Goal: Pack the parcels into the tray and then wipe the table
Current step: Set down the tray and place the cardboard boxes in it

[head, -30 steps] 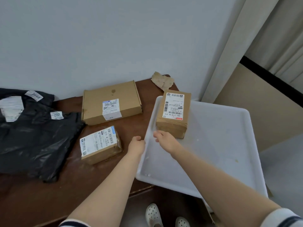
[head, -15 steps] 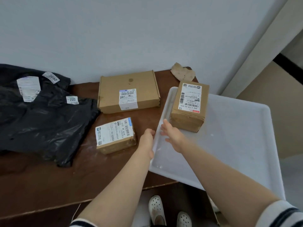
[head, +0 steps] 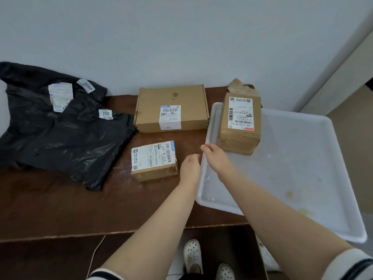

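Note:
A white tray [head: 298,158] lies at the table's right end, its near-right part hanging past the edge. A tall labelled cardboard parcel [head: 240,122] stands in the tray's far-left corner. On the table lie a small labelled parcel [head: 154,160], a flat wide parcel [head: 171,108] behind it, and black poly-bag parcels [head: 60,128] at left marked 2001 and 2002. My left hand [head: 190,166] hangs beside the tray's left rim, right of the small parcel, fingers loosely curled, holding nothing. My right hand [head: 216,158] hovers over that rim, fingers relaxed, empty.
A crumpled piece of brown paper [head: 241,89] lies at the wall behind the tray. The brown table [head: 60,209] meets the wall at the back; its front edge runs near my legs. White dust marks the wood around the small parcel. The tray floor has yellowish stains.
My right hand has drawn back from the tall parcel in the tray and moved left over the rim. My left hand stays by the tray's edge. The view has swung left.

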